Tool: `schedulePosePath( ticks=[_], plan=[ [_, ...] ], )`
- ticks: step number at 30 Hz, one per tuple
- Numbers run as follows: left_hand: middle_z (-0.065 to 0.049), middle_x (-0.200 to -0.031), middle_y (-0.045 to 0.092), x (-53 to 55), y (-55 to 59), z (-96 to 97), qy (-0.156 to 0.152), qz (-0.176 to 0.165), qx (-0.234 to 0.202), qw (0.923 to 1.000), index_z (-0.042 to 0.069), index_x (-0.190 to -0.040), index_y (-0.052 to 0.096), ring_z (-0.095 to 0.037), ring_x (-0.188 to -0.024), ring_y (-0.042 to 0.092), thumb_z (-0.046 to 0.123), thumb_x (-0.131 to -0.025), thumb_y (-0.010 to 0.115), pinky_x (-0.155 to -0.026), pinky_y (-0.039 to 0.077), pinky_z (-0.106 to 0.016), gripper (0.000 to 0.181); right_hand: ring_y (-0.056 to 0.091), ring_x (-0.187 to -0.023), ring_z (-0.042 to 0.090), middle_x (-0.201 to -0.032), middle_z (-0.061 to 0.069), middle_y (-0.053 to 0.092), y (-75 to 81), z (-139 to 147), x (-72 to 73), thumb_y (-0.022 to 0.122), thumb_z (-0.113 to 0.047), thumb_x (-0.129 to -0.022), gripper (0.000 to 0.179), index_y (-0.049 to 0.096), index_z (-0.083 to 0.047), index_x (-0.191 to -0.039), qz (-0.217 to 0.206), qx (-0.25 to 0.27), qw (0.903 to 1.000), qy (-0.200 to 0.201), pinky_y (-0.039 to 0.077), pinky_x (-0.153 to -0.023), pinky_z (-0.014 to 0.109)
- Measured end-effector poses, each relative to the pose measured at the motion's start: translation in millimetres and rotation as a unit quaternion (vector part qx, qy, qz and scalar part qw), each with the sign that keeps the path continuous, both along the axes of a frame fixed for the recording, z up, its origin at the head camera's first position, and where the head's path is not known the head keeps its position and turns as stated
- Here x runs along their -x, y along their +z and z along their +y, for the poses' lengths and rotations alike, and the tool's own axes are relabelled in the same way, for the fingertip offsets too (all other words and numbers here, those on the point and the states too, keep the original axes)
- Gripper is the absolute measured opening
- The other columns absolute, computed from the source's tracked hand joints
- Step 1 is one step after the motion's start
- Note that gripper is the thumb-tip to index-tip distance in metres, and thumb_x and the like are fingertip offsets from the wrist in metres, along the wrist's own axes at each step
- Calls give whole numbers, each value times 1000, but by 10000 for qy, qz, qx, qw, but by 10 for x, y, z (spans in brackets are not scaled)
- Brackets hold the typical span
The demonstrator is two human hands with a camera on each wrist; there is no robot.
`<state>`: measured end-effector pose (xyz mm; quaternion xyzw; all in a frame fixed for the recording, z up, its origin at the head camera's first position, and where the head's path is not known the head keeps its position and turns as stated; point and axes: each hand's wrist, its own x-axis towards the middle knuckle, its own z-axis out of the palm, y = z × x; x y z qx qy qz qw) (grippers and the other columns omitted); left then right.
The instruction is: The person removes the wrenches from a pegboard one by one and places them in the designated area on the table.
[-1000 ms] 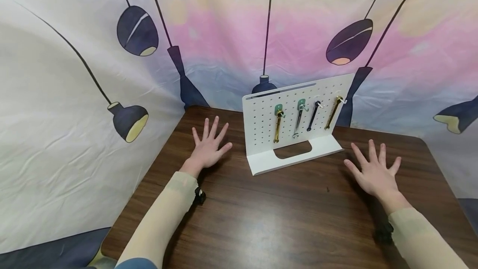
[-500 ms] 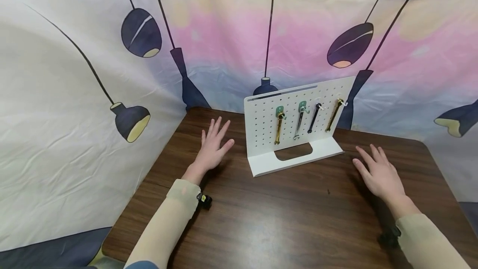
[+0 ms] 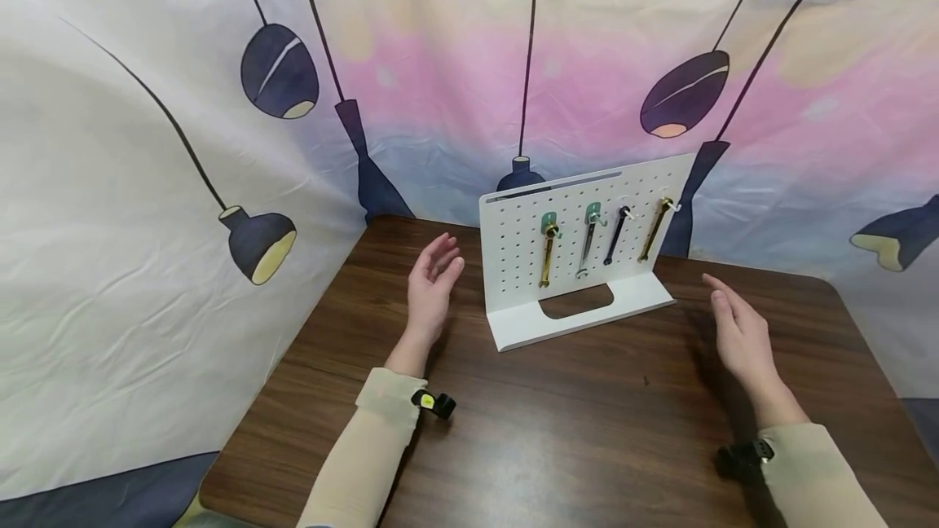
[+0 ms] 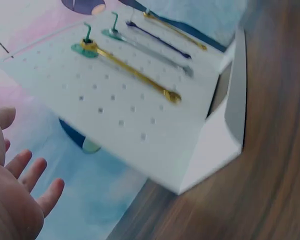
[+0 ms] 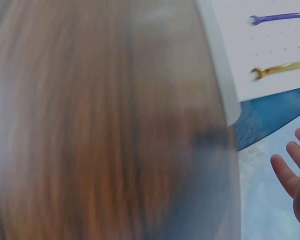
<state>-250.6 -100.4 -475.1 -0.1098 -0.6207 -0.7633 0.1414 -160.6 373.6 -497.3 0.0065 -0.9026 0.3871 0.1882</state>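
Observation:
A white pegboard stand [image 3: 506, 247] rises from the table, with several wrenches hung on its hooks. From left to right hang a gold wrench [image 3: 547, 257], a silver wrench [image 3: 587, 247], a dark purple wrench [image 3: 617, 236] and another gold wrench [image 3: 653, 233]. My left hand [image 3: 431, 288] is raised left of the board, palm turned inward, fingers loosely bent and holding nothing. To the right of the board, my right hand [image 3: 742, 341] is also turned on its side, apart from the board and holding nothing. In the right wrist view only part of that hand shows.
The brown wooden table [image 3: 557, 430] spreads under both arms. Behind it hangs a cloth backdrop [image 3: 440, 63] printed with lamps. Green hook plates [image 3: 548, 221] hold the two left wrenches. A black wrist camera [image 3: 434, 403] sits on the left sleeve.
Both hands have lifted from lying spread, palms down, and turned onto their sides with thumbs up. The left hand has shifted slightly right. The wrenches and board stay put.

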Motion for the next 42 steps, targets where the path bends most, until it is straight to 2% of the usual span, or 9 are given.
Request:
schedulePosePath(
  ticks=[3,6,9,12,16,20,26,36,42],
  plan=[
    [-29,-148,58,10,-17,152,96,-1,-339,9994,-5,-148,57,-41,-136,57,-3,-100,72,-103,53,-29,50,54,-136,42,-158,23,52,18,-115,22,26,-35,-119,53,47,-13,-163,45,560,9983,-183,46,-105,33],
    [-26,-142,64,26,-37,288,152,29,-520,9985,-6,-142,62,-35,-130,63,-6,-97,75,-99,56,-29,46,54,-137,21,-155,15,56,35,-245,17,25,-37,-119,54,51,-13,-160,250,1485,9878,-383,44,-94,12],
    [-19,-134,71,34,-49,401,191,58,-594,9980,-6,-136,66,-25,-120,68,-7,-94,77,-95,57,-29,44,54,-130,10,-150,6,62,60,-356,4,26,-40,-118,55,56,-13,-156,542,2421,9671,-566,47,-92,13],
    [-12,-125,75,40,-64,476,227,103,-656,9975,-7,-133,68,-18,-112,70,-8,-93,78,-91,57,-28,41,56,-128,13,-143,0,66,89,-436,1,29,-44,-118,56,61,-14,-152,764,3073,9461,-676,49,-92,16],
    [-11,-118,76,55,-91,549,273,157,-719,9969,-9,-129,69,-15,-106,72,-10,-92,78,-89,58,-27,38,57,-128,17,-139,0,68,102,-476,6,29,-45,-118,58,64,-11,-149,908,3358,9357,-592,49,-92,17],
    [-14,-118,77,58,-110,568,369,192,-741,9964,-9,-128,70,-15,-104,72,-12,-92,77,-88,58,-27,38,59,-125,17,-137,1,68,91,-497,4,27,-44,-118,62,65,-4,-146,947,3286,9387,-430,50,-92,18],
    [-16,-118,76,69,-124,572,385,216,-721,9964,-9,-129,69,-15,-102,72,-18,-91,74,-87,58,-27,40,63,-118,15,-132,2,72,77,-506,-31,27,-44,-118,66,65,5,-141,841,3424,9353,-305,51,-90,19],
    [-15,-114,77,84,-127,582,526,238,-585,9966,-8,-127,71,-13,-97,72,-21,-91,70,-83,57,-25,38,64,-119,11,-133,-1,71,91,-501,-60,23,-48,-118,71,63,5,-143,492,2966,9536,-174,50,-92,19],
    [-15,-113,78,91,-145,580,680,282,-498,9960,-5,-127,73,-13,-93,72,-20,-91,71,-80,57,-25,39,65,-120,14,-133,0,71,116,-500,-65,21,-49,-117,73,62,4,-144,429,2809,9587,-71,50,-92,17]
  ],
)
